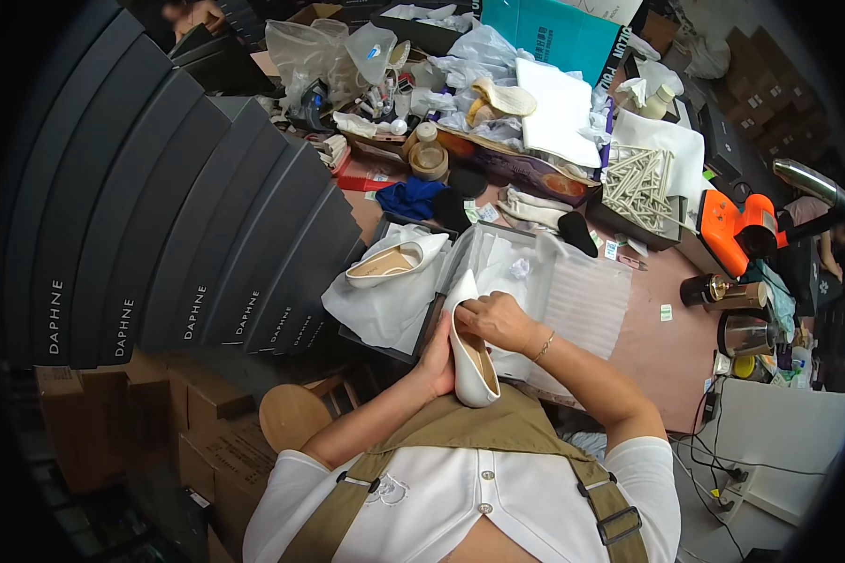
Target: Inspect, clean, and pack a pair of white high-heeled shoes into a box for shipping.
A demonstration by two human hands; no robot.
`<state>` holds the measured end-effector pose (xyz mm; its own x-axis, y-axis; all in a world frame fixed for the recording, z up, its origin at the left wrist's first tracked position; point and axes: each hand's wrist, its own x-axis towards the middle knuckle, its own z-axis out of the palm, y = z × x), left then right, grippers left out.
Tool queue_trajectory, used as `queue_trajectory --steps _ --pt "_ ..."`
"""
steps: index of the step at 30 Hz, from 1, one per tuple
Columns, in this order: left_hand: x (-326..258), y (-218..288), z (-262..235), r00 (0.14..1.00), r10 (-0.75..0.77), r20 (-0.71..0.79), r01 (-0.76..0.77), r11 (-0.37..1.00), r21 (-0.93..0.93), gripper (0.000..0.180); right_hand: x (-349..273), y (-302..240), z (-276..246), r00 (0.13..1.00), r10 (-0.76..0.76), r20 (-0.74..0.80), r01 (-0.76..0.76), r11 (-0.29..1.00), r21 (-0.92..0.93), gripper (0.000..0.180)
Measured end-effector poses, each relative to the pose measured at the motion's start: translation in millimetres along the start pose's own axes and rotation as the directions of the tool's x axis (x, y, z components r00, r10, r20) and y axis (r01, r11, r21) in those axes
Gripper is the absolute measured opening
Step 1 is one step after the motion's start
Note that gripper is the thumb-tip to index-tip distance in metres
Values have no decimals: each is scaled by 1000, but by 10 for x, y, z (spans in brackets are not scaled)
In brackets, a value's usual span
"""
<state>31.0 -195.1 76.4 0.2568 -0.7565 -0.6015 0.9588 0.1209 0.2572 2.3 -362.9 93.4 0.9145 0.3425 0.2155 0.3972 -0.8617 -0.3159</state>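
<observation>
In front of my apron a white pointed-toe shoe (pixel 479 372) is held with its toe away from me and its tan insole showing. My left hand (pixel 436 359) grips it along its left side. Curled fingers of my right hand (pixel 498 322) reach into the shoe's opening near the toe; the fingertips are hidden, so what they pinch cannot be seen. A matching white shoe (pixel 425 246) rests on white tissue paper (pixel 385 314) in an open dark shoebox (pixel 399 355) just beyond my left hand. Behind my right hand lies another open box part (pixel 514 236) with tissue and foam wrap (pixel 587 296).
Tall stacks of dark shoeboxes (pixel 183 206) rise at the left, above brown cartons (pixel 221 441) and a wooden stool (pixel 294 418). A tray of white sticks (pixel 640 188), an orange tool (pixel 737 225) and jars (pixel 704 291) stand right. A cluttered box (pixel 498 155) stands at the back.
</observation>
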Motion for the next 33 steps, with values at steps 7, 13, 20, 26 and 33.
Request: queue_trajectory --steps 7,13,20,26,33 --pt "34 90 -46 959 119 -256 -139 989 -59 64 -317 -276 -234 893 258 -368 -247 966 76 12" --pt "47 107 51 963 175 -205 -171 985 36 69 -318 -281 -136 849 525 -67 -461 796 392 45" --pt "-3 137 75 978 63 -201 -39 992 118 65 -2116 1642 -374 80 818 -570 -841 362 401 46" --pt "-77 10 144 962 93 -257 -66 992 109 72 -3286 2201 -87 -169 925 -339 -983 -132 129 64" --pt "-96 -218 308 920 124 -372 -112 992 54 73 -3574 2386 82 -95 931 -352 -991 -53 126 65"
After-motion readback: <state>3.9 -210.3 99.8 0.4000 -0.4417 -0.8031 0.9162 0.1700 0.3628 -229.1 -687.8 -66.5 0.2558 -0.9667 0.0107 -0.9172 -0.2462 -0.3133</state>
